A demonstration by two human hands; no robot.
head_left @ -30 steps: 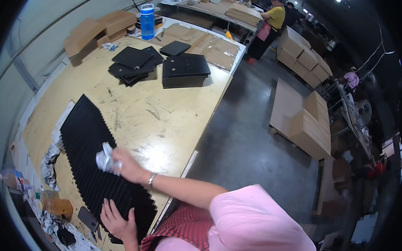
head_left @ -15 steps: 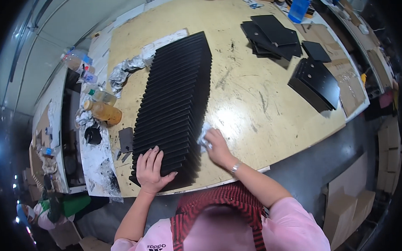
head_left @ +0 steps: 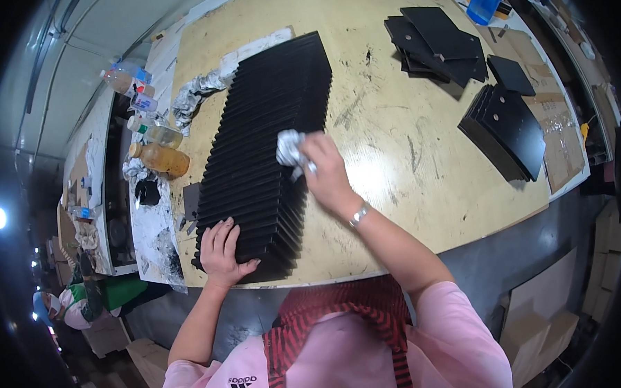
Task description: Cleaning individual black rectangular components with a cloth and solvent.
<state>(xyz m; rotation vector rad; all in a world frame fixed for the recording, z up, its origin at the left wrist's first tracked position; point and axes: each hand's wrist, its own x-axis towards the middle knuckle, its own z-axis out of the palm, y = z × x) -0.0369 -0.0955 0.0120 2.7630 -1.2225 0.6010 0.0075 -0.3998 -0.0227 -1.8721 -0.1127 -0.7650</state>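
A long black pleated bellows cover (head_left: 259, 127) lies lengthwise on the wooden tabletop, its folds running crosswise. My left hand (head_left: 222, 253) rests on its near end, fingers stretched out over the folds and thumb apart. Over the right edge of the bellows, about halfway along, my right hand (head_left: 327, 172) grips a crumpled white rag (head_left: 291, 148). The rag is partly blurred and lies against or just above the folds; I cannot tell which. Beside the left edge of the bellows is a small dark plate (head_left: 191, 199).
Several bottles, one an amber bottle (head_left: 160, 159), stand along the left edge. A crumpled cloth (head_left: 194, 95) lies behind the bellows. To the right are loose black plates (head_left: 437, 39) and a stack of black plates (head_left: 507, 130). A blue bottle (head_left: 486, 0) stands far right.
My right hand has moved away from me with the rag, from beside the bellows' near right side up to its upper right edge. My left hand stays on the near end.
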